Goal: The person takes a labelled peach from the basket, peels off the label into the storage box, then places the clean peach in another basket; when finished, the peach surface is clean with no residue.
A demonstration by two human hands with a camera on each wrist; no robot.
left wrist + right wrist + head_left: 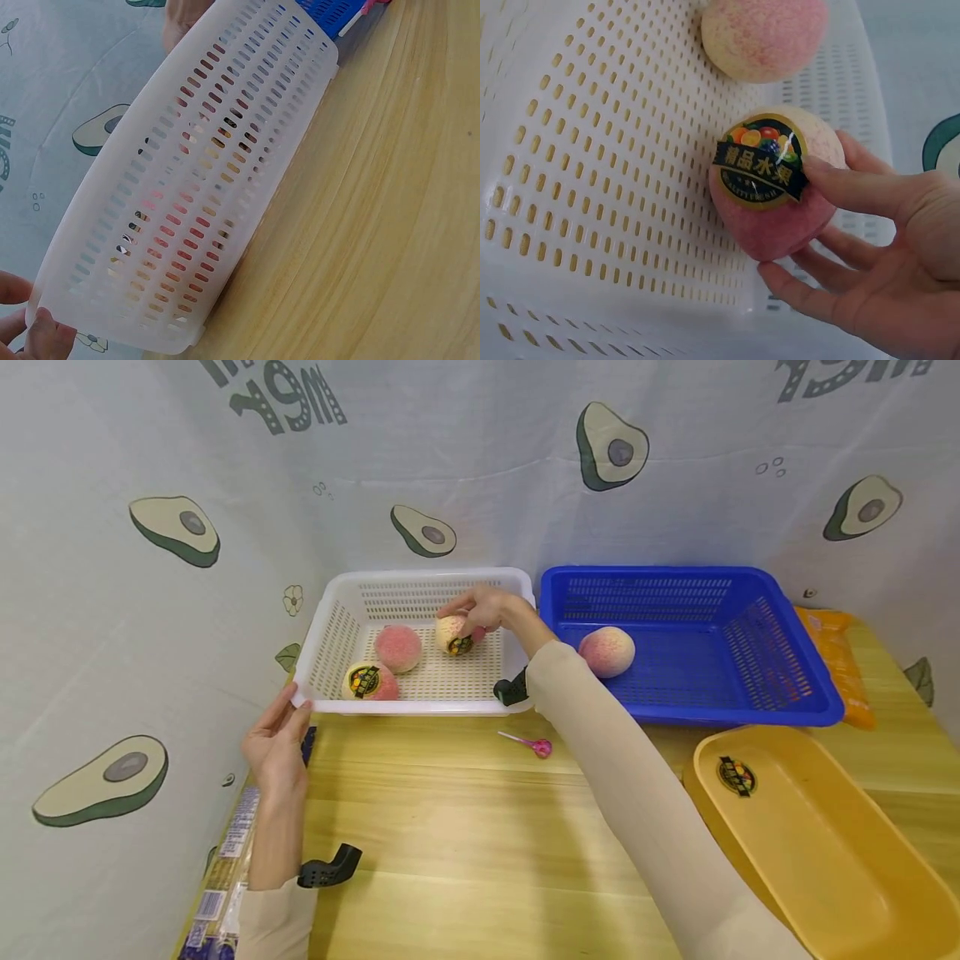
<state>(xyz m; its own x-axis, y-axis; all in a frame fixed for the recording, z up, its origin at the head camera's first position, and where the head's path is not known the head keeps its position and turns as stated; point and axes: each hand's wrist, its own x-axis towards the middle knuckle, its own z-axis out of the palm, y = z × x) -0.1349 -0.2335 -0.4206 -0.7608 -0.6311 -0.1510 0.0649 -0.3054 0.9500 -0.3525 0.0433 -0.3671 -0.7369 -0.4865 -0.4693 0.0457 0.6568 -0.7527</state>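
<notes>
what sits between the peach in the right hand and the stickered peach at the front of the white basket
In the head view, a plain pink peach lies between the held peach and the front stickered peach, inside the white basket.

On the round black-and-gold sticker [761, 162] of the peach [776, 187] pinched by the right hand [877, 262]: "精品水果" in white, smaller "QUALITY FRESH" beneath. Same sticker style on another peach [369, 682] and inside the yellow tray [817, 852], too small to read. Grey mirrored lettering on the backdrop cloth [480, 460], not legible.
</notes>
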